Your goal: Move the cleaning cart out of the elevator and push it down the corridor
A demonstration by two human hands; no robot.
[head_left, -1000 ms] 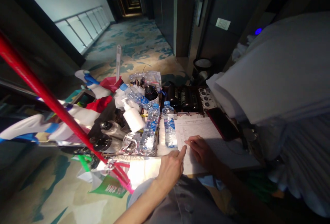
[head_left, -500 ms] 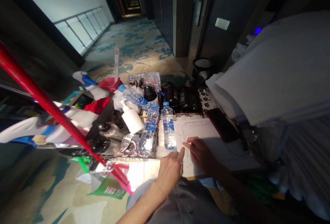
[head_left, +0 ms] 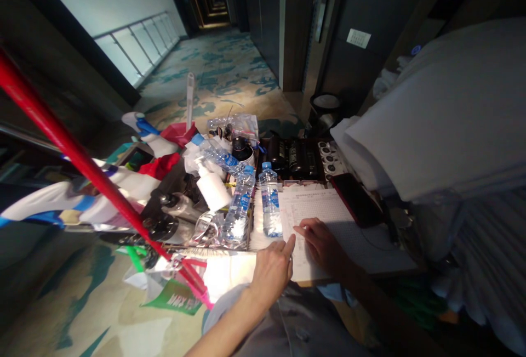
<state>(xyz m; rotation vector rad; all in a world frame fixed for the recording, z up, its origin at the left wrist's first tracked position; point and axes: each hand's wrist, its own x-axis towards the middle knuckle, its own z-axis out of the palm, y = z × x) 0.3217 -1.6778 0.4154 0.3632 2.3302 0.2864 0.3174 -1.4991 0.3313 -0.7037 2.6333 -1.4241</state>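
Nothing moved: printed sheet (head_left: 324,220) under right hand (head_left: 324,244).

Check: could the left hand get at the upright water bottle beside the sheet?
Probably yes. The left hand rests at the sheet's edge, just below the bottle, with nothing between them.

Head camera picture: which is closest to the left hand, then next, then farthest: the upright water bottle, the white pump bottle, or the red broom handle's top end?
From the left hand:
1. Upright water bottle, just beyond the fingers, beside the paper form.
2. White pump bottle, farther left among the clutter.
3. Red broom handle, its top end far off at the left edge.
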